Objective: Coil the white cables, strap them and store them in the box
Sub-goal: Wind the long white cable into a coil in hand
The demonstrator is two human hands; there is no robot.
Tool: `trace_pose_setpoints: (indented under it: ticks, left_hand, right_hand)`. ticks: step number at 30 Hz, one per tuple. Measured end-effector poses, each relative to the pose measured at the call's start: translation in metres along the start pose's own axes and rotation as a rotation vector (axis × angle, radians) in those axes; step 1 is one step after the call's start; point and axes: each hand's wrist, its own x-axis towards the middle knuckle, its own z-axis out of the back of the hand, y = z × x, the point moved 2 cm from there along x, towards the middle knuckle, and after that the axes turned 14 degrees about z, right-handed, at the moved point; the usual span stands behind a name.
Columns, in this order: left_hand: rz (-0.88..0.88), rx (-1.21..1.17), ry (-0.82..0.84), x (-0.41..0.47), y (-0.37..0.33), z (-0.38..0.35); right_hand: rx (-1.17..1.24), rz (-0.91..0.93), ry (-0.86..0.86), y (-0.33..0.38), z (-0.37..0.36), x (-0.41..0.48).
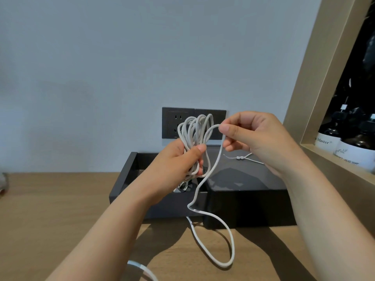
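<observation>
My left hand (178, 159) grips a bundle of several loops of white cable (194, 128), held upright above the dark open box (125, 175). My right hand (249, 136) pinches the loose run of the same cable between thumb and forefinger, just right of the loops. From there the free length hangs down, crosses the box's front wall and snakes over the wooden table (50, 209) in a wide curve (231, 250). Another stretch of it shows at the bottom edge. A small white strap (241, 158) lies on the dark closed box (243, 179) behind my right hand.
A dark double wall socket (172, 122) sits on the pale wall behind the cable loops. At the right, a beige recessed shelf (316, 151) holds dark bottles with white labels (326, 138). Something else lies inside the open box under my left hand.
</observation>
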Motion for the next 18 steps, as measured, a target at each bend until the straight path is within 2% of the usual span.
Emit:
trace_pose_setpoints:
  ticks: [8, 18]
  left_hand:
    - [0.017, 0.102, 0.113, -0.008, -0.006, -0.007]
    - [-0.003, 0.145, 0.139, -0.012, -0.009, -0.010]
  right_hand:
    - [-0.021, 0.035, 0.000, 0.001, -0.001, 0.001]
    - [-0.051, 0.062, 0.017, 0.004, -0.002, 0.000]
